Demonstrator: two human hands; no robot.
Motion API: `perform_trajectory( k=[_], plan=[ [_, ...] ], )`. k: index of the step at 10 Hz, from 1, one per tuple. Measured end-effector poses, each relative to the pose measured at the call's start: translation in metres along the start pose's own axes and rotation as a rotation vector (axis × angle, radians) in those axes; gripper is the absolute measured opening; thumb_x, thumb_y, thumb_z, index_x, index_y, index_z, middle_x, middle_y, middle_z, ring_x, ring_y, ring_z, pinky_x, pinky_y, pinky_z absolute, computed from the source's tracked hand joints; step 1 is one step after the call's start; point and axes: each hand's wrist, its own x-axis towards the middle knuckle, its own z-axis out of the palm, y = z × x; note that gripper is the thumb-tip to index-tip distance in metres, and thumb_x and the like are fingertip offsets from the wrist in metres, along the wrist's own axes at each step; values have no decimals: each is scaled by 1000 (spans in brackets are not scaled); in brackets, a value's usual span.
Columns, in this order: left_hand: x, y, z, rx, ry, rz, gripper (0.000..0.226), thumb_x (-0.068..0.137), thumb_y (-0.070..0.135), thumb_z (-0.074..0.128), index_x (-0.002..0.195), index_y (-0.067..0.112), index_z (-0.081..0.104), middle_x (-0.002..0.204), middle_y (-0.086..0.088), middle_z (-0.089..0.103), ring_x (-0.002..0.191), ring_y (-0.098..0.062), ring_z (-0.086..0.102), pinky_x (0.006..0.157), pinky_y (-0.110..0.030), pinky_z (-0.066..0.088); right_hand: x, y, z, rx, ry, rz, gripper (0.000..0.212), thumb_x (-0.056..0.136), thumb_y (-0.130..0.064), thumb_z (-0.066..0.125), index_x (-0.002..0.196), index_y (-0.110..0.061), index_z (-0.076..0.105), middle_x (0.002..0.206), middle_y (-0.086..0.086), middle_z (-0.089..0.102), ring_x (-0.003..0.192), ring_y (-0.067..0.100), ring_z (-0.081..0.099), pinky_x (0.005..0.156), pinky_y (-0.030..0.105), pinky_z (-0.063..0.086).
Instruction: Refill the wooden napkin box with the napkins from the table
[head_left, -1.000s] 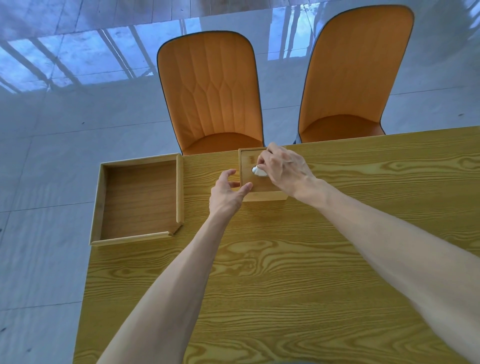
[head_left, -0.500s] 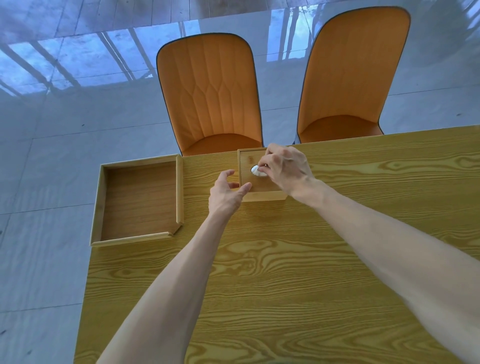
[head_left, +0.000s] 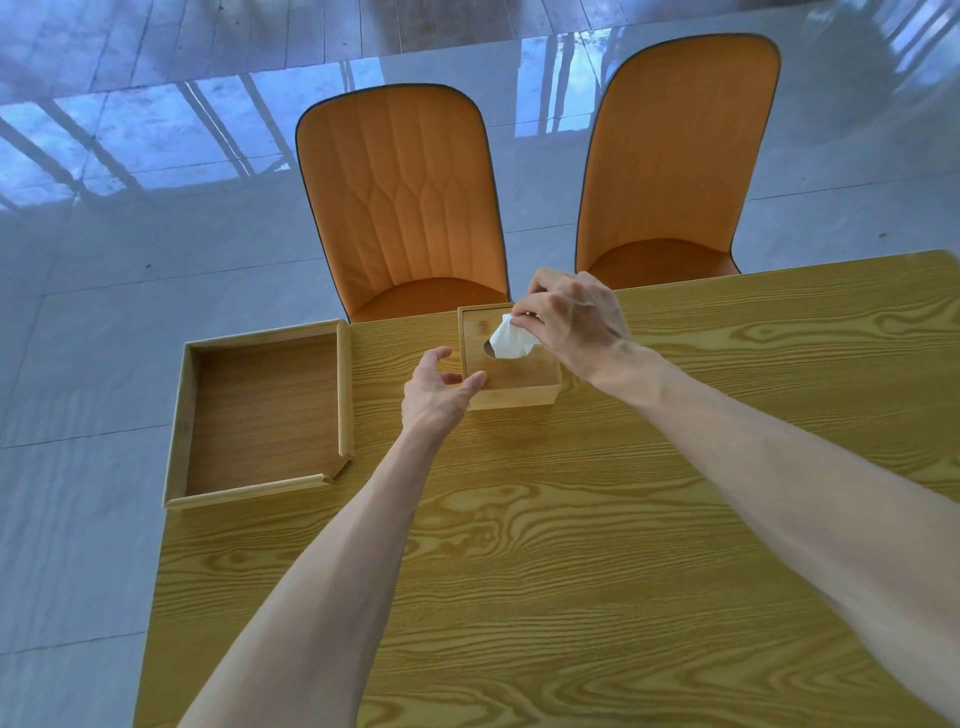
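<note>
Napkin (head_left: 510, 340) white, crumpled, pinched above square wooden box (head_left: 511, 379) slot

Right hand (head_left: 571, 322) pinches napkin (head_left: 510, 340) above wooden box (head_left: 511, 382).

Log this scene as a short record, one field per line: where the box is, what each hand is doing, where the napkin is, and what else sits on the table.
box: wooden napkin box at the table's far edge, lid on
left hand: left hand braces the box's near left corner
right hand: right hand pinches a white napkin
napkin: sticks up through the lid opening
other: empty wooden tray left of the box, overhanging the table's left edge
behind: two orange chairs
</note>
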Motion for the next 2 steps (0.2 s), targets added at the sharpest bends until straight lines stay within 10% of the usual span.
perform_trajectory(
  k=[2],
  plan=[
    [-6, 3, 1, 78, -15, 29, 61, 90, 38, 69, 144, 24, 43, 127, -4, 64, 102, -20, 61, 94, -40, 50, -5, 2, -6, 24, 18, 31, 18, 90, -25, 72, 103, -14, 78, 93, 4, 71, 75, 29, 68, 67, 33, 50]
  ],
)
